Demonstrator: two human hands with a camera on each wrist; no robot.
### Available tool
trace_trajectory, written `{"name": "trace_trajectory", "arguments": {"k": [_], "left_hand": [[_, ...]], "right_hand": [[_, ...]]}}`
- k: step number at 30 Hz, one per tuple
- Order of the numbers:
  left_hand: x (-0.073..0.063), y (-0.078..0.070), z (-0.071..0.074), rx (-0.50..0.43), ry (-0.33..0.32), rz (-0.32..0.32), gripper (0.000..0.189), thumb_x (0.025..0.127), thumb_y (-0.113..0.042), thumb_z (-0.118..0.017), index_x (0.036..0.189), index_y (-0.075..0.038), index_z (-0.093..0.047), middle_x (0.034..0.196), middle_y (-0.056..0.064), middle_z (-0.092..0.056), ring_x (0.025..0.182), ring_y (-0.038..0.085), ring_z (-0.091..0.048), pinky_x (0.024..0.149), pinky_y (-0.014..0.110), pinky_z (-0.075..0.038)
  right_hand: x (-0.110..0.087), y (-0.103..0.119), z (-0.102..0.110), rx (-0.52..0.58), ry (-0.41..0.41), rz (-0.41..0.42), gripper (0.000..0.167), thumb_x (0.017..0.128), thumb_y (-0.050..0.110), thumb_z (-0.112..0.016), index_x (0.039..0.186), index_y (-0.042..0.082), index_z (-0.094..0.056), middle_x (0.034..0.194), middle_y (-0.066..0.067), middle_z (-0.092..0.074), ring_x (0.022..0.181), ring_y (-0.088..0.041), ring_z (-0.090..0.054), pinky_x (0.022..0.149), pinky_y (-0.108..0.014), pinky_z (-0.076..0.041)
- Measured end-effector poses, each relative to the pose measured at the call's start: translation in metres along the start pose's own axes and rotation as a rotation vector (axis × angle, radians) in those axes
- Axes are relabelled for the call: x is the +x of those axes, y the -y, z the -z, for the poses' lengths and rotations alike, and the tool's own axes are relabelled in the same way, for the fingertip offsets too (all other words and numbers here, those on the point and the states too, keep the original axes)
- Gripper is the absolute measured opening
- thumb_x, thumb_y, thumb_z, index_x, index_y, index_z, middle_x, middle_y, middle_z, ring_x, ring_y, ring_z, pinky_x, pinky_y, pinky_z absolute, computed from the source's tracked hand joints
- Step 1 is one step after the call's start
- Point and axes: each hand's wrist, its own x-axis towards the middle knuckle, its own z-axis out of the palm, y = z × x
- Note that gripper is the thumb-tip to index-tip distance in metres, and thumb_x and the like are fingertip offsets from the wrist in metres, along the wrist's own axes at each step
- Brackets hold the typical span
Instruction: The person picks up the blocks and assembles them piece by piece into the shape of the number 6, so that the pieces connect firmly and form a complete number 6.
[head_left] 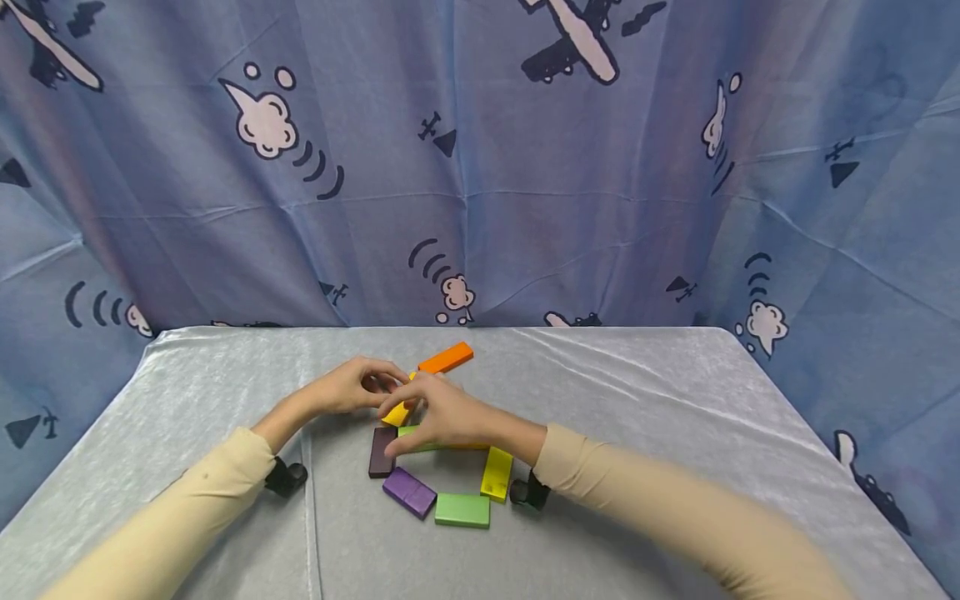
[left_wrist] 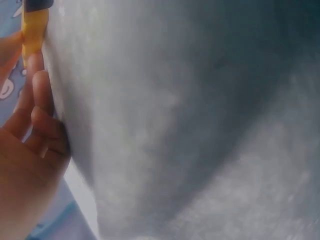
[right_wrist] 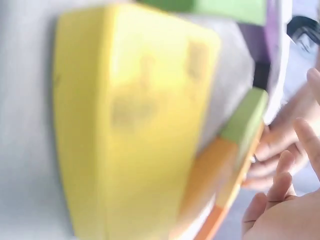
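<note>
In the head view my left hand (head_left: pixel 358 386) pinches the near-upright yellow block (left_wrist: pixel 35 30) between thumb and fingers, as the left wrist view shows. My right hand (head_left: pixel 450 410) hovers just right of it, fingers spread and holding nothing. Beneath the right hand, a green block (head_left: pixel 408 432) and an orange block (right_wrist: pixel 210 167) lie end to end, partly hidden. A dark purple block (head_left: pixel 382 463) lies left of them. Behind both hands rests an orange block (head_left: pixel 447 357), set at a slant.
A purple block (head_left: pixel 409 492), a light green block (head_left: pixel 462 510) and a yellow block (head_left: pixel 497 475) form the near side of a rough ring on the grey cloth-covered table (head_left: pixel 637 383). A blue patterned curtain (head_left: pixel 480 167) hangs behind the table.
</note>
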Motion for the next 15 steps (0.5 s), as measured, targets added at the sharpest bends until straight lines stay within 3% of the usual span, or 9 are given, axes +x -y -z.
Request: {"name": "trace_trajectory", "arguments": {"k": [6,11,15], "left_hand": [[-0.003,-0.004,-0.001,0.022,-0.007,0.031,0.030,0.095,-0.004,-0.072,0.124,0.002,-0.068,0.102,0.008,-0.071,0.085,0.021,-0.065,0.074,0.033,-0.053],[-0.012,-0.006,0.001,0.021,-0.029,0.038,0.034,0.097,-0.005,-0.070,0.129,0.005,-0.063,0.103,0.009,-0.070,0.092,0.023,-0.067,0.081,0.036,-0.055],[-0.030,-0.009,0.009,0.035,-0.051,0.062,0.036,0.099,-0.009,-0.068,0.131,0.005,-0.061,0.108,0.012,-0.069,0.095,0.024,-0.067,0.080,0.036,-0.055]], "right_hand": [[-0.021,-0.002,0.028,0.072,-0.054,-0.076,0.043,0.084,0.024,-0.086,0.122,0.007,-0.073,0.120,-0.003,-0.069,0.110,-0.032,-0.056,0.094,-0.057,-0.042],[-0.053,-0.009,0.048,0.063,-0.141,-0.181,0.041,0.086,0.028,-0.084,0.123,0.015,-0.073,0.116,0.006,-0.067,0.110,-0.036,-0.053,0.088,-0.052,-0.044],[-0.082,-0.012,0.063,0.059,-0.210,-0.265,0.039,0.086,0.033,-0.084,0.121,0.021,-0.073,0.112,0.004,-0.065,0.106,-0.038,-0.051,0.078,-0.044,-0.044]]}}
